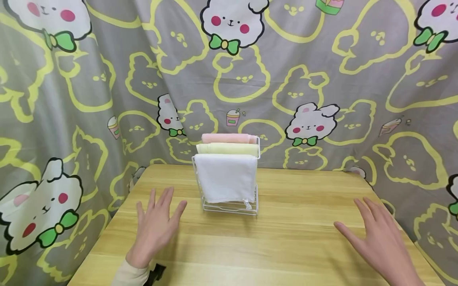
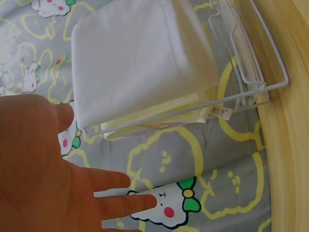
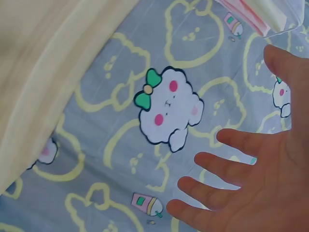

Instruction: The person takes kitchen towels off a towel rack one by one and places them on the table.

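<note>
A white wire rack (image 1: 230, 211) stands on the wooden table, with three towels draped over its bars. The white towel (image 1: 226, 176) hangs in front, a pale yellow towel (image 1: 227, 149) behind it, and a pink towel (image 1: 229, 138) at the back. Left of the rack, my left hand (image 1: 156, 228) hovers with fingers spread, holding nothing. My right hand (image 1: 381, 238) is farther off to the rack's right, fingers extended and thumb apart, also holding nothing. In the left wrist view, the white towel (image 2: 130, 63) and rack appear just beyond my left hand (image 2: 43, 164).
The wooden table (image 1: 297, 226) carries the rack near its back edge. A grey curtain (image 1: 247, 71) printed with white and yellow cartoon animals hangs behind the table and along both sides. A dark strap (image 1: 155, 274) shows at my left wrist below a light sleeve (image 1: 130, 274).
</note>
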Motion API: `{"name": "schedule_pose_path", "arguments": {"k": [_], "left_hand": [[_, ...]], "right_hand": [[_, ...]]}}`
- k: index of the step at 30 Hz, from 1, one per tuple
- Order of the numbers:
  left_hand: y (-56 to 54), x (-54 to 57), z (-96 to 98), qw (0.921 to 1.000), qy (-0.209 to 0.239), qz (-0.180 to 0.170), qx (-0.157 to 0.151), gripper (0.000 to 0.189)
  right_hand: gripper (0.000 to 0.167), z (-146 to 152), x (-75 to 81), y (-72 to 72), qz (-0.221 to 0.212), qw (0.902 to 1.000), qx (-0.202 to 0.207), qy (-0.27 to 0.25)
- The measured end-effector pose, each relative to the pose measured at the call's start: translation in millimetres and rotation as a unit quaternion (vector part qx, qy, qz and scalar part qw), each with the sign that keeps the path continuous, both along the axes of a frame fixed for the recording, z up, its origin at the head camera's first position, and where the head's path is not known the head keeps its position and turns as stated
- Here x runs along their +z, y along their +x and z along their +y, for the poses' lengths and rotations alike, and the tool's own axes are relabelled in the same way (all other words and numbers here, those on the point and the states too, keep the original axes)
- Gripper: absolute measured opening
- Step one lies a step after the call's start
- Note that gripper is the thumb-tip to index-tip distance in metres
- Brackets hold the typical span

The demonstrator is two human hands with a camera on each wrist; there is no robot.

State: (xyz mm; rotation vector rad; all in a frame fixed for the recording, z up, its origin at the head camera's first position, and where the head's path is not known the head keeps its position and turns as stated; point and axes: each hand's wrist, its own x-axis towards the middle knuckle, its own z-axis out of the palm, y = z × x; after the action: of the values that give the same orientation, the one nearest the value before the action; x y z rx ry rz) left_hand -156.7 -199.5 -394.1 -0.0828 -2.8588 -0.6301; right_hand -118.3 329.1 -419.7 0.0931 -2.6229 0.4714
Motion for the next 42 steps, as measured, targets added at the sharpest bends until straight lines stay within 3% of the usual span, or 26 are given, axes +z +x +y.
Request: {"name": "schedule_pose_path", "arguments": {"k": [5,9,12,16,22,29,36,42], "left_hand": [[-8.6,1.1,-3.1,0.9987,0.043,0.028,-0.009,0.075],[-13.7,2.7,-5.0,0.9933,0.095,0.063,-0.018,0.07],[-17.5,4.7,-5.4,0.9868,0.142,0.074,-0.025,0.067],[-25.5,5.7,-4.3,0.9768,0.202,0.063,-0.033,0.066],[-40.4,-2.1,-0.6,0.9595,0.269,0.079,-0.025,0.065],[-54.8,-4.4,9.8,0.9332,0.331,0.138,-0.02,0.057],[-66.5,0.4,24.1,0.8954,0.406,0.181,-0.03,0.043],[-74.9,3.6,34.8,0.8709,0.448,0.202,-0.02,0.032]], "right_hand": [[0.086,-10.1,10.0,-5.0,-0.002,0.9998,0.011,-0.019],[0.086,-19.4,18.4,-11.3,0.002,0.9995,0.02,-0.026],[0.086,-26.2,26.2,-16.8,0.007,0.9991,0.03,-0.03],[0.083,-35.7,34.3,-25.6,0.014,0.9979,0.05,-0.038],[0.077,-52.2,41.8,-38.1,0.022,0.9965,0.07,-0.04],[0.072,-70.5,53.2,-49.4,0.034,0.9946,0.083,-0.051],[0.065,-85.6,73.1,-64.6,0.047,0.991,0.109,-0.062],[0.064,-99.1,92.0,-76.0,0.035,0.9899,0.119,-0.07]]}}
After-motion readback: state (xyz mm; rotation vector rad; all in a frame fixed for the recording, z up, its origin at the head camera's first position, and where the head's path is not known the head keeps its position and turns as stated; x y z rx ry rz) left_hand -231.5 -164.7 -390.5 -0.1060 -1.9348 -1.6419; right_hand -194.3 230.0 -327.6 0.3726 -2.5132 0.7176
